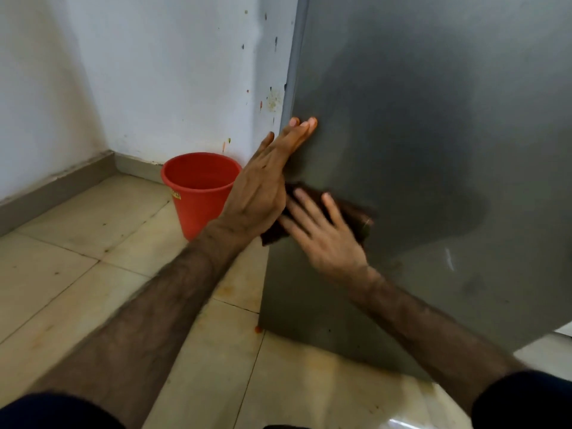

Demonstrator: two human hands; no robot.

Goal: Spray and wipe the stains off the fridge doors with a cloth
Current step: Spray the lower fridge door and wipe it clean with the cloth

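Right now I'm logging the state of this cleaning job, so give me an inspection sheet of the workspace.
Surface: grey fridge door, a darker wet-looking patch across its middle; small specks low down.
Job's things: dark cloth flat against the door near its left edge; no spray bottle seen.
Clutter: red bucket on the floor by the wall, left of the fridge.
Grippers: left hand flat, fingers straight, against the door's left edge; right hand blurred, fingers spread, pressing the cloth.
Cables: nothing seen.
Surroundings: white wall spattered with coloured spots near the fridge; tiled floor with orange smears by the fridge base.
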